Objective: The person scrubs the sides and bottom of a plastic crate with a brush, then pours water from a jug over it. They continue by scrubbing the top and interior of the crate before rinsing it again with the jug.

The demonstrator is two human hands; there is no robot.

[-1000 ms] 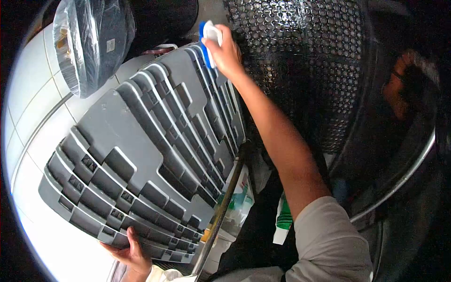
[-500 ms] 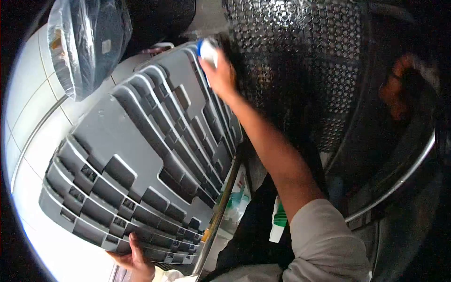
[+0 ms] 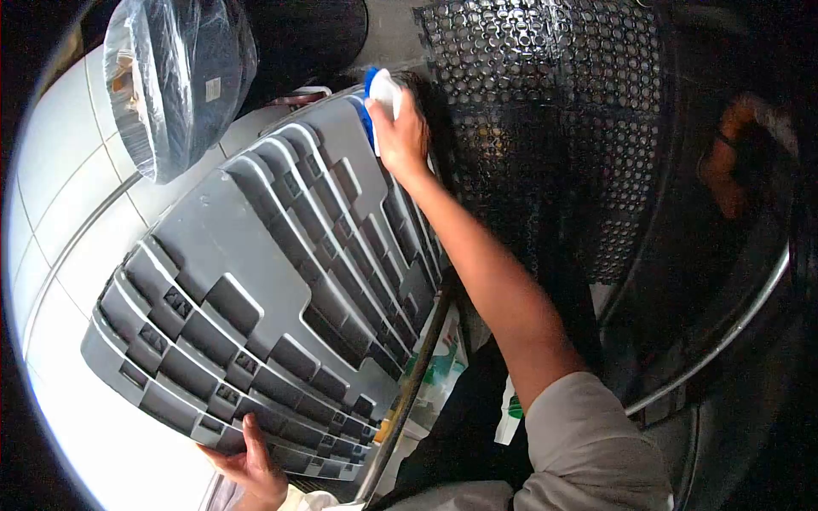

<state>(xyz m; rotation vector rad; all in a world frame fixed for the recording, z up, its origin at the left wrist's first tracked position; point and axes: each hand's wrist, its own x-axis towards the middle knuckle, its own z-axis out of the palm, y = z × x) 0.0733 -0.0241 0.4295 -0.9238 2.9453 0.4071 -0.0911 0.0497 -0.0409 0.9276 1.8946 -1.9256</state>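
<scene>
A large grey ribbed plastic panel (image 3: 256, 255) stands tilted in front of me. My left hand (image 3: 251, 468) supports its lower left edge, thumb on the ribbed face and fingers partly hidden behind. At the panel's far top corner my right hand (image 3: 400, 136) is closed round a white-backed brush (image 3: 386, 90) with blue bristles (image 3: 370, 119). The bristles are against the panel's edge.
A plastic-wrapped roll (image 3: 192, 89) is at the upper left, by white wall tiles (image 3: 64, 179). A black perforated mat (image 3: 545, 77) lies beyond my right arm. A metal rail (image 3: 405, 400) runs under the panel. Another person's arm (image 3: 724, 166) shows at right.
The panel, the wrapped roll and the mat appear slightly further right in view. My right hand stays at the panel's top corner, and the brush is turned a little, showing more blue bristles.
</scene>
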